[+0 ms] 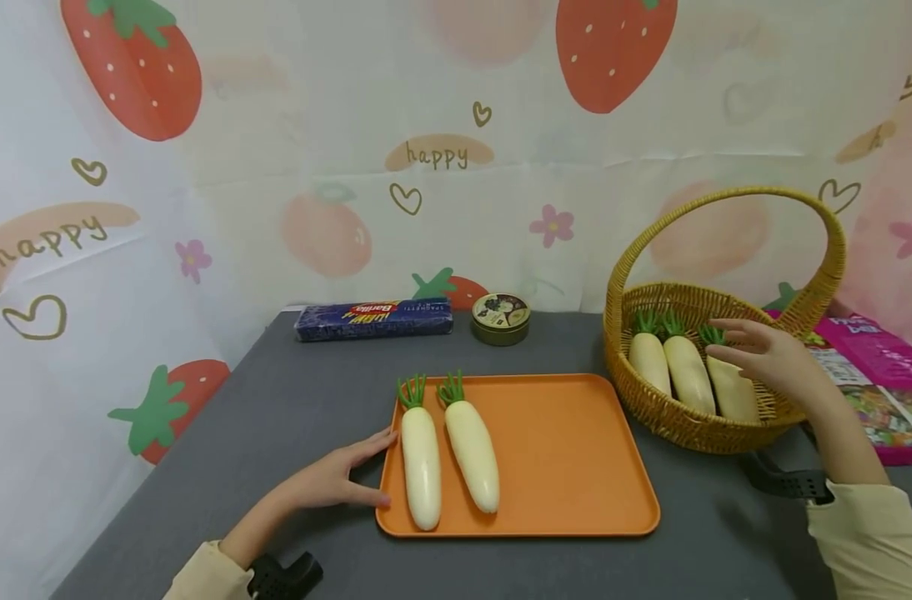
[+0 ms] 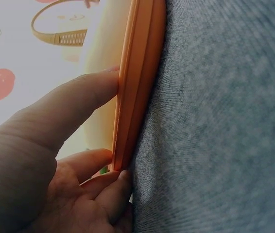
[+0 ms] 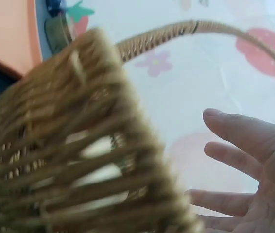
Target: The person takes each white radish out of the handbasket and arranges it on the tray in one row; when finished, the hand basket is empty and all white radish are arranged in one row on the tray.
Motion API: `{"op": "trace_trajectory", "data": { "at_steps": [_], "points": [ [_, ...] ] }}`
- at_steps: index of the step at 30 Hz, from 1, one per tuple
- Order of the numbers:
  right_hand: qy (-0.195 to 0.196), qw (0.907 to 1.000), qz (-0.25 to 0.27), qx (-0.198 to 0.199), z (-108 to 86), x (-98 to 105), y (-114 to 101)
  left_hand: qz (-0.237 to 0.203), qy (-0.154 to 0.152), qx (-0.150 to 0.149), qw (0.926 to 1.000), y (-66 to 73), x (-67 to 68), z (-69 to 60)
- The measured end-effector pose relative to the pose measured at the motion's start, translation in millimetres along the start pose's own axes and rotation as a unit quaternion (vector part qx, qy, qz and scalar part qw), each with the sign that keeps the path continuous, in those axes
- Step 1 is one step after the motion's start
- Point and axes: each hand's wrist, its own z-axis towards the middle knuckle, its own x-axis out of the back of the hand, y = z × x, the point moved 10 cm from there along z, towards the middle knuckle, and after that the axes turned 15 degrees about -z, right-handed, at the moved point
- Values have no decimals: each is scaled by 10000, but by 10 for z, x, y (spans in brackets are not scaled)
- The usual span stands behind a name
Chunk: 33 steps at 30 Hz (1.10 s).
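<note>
Two white radishes with green tops lie side by side at the left of an orange tray (image 1: 561, 450): an outer radish (image 1: 422, 467) and an inner radish (image 1: 473, 457). My left hand (image 1: 336, 479) touches the tray's left edge, thumb and fingers spread along the rim (image 2: 132, 87). A wicker basket (image 1: 673, 429) at the right contains three more radishes (image 1: 689, 373). Above the rightmost radish (image 1: 734, 387) is my right hand (image 1: 774, 358), its fingers loosely extended. In the right wrist view nothing shows between those fingers, and the basket wall (image 3: 79, 145) hides most of the radishes.
Behind the tray are a blue spaghetti pack (image 1: 373, 320) and a round tin (image 1: 501, 318). A pink printed bag (image 1: 876, 375) lies right of the basket. The tall basket handle (image 1: 726, 193) arches over its opening. A patterned curtain (image 1: 456, 233) closes off the back.
</note>
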Motion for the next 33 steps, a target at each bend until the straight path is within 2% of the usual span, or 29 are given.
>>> {"op": "trace_trajectory", "data": {
  "at_steps": [4, 11, 21, 28, 30, 33],
  "points": [
    [-161, 9987, -441, -183, 25, -48, 129, -3, 15, -13, 10000, 6, 6, -1],
    [-759, 9917, -1034, -41, 73, -234, 249, -21, 25, 38, 10000, -1, -5, -12],
    [-1168, 9869, -1114, -9, 109, -346, 334, 25, 40, 75, 10000, -9, -14, 9],
    [-1595, 9823, -984, -38, 110, -460, 444, -39, 38, 57, 10000, -2, -9, 20],
    [-1573, 9820, -1035, -163, 128, -457, 476, -34, 43, 54, 10000, -3, 1, 17],
    [-1339, 9837, -1164, -282, 179, -416, 486, -40, 73, 57, 9999, -7, 19, 0]
  ]
}}
